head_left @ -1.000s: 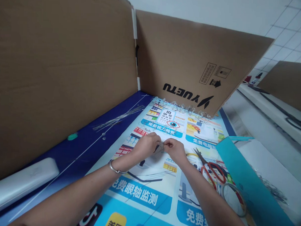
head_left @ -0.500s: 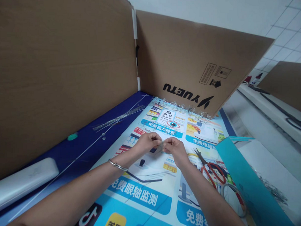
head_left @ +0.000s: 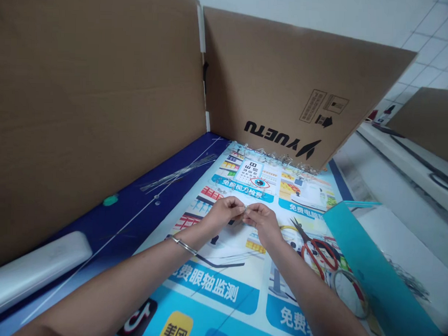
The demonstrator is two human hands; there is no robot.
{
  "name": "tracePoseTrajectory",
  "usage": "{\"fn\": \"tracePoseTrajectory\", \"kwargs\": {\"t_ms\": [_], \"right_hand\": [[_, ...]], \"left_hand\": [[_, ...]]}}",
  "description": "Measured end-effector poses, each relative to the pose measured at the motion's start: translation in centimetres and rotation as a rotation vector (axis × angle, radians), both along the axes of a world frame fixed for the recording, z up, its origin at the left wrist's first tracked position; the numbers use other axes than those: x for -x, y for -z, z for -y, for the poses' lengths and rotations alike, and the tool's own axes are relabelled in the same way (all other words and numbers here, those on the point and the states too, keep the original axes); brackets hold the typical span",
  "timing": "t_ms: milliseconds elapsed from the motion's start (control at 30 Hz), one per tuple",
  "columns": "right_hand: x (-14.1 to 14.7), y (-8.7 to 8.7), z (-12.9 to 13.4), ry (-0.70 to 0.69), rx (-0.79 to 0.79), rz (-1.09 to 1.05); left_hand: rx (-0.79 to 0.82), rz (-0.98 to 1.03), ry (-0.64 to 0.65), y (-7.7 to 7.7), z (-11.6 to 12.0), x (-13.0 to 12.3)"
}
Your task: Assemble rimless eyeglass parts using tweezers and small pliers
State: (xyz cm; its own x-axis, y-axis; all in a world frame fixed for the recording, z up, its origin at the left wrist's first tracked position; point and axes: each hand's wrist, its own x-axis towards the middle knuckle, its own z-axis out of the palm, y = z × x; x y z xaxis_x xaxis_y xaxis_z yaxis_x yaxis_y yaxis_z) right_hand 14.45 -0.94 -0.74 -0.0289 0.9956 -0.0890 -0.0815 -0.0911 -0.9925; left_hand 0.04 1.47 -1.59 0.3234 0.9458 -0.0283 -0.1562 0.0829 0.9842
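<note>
Left of the scissors [head_left: 310,241], my left hand [head_left: 224,213] and right hand [head_left: 263,223] meet at the fingertips — both pinched closed on a small piece [head_left: 245,208], too slight to identify. Right of the scissors: a teal box [head_left: 380,271]. Beyond, leftward — clear bits [head_left: 283,158].

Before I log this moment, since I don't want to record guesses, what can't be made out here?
All in the head view:
- Small piece at the fingertips of the left hand and right hand: mostly covered by fingers; shape unclear.
- Thin wires in the teal-sided box: blurred, partly behind its near wall; uncountable.
- Clear pieces along the cardboard panel: too small to count.
- White object: cut off by the left edge.
</note>
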Motion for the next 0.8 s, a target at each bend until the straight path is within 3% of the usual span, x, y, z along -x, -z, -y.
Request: {"fn": "tracePoseTrajectory", "kwargs": {"t_ms": [333, 500, 633, 800], "right_hand": [[-0.5, 0.5, -0.4, 0.021, -0.089, 0.465], [-0.6, 0.7, -0.1, 0.026, -0.123, 0.776], [-0.8, 0.1, 0.2, -0.023, -0.139, 1.052], [-1.0, -1.8, 0.6, -0.072, -0.153, 1.226]], "left_hand": [[-0.190, -0.284, -0.016, 0.5, -0.5, 0.5], [-0.504, -0.561, -0.069, 0.4, 0.0, 0.6], [-0.757, -0.580, -0.064, -1.4, 0.8, 0.4], [-1.025, -0.453, -0.159, -5.7, 2.9, 0.6]]}}
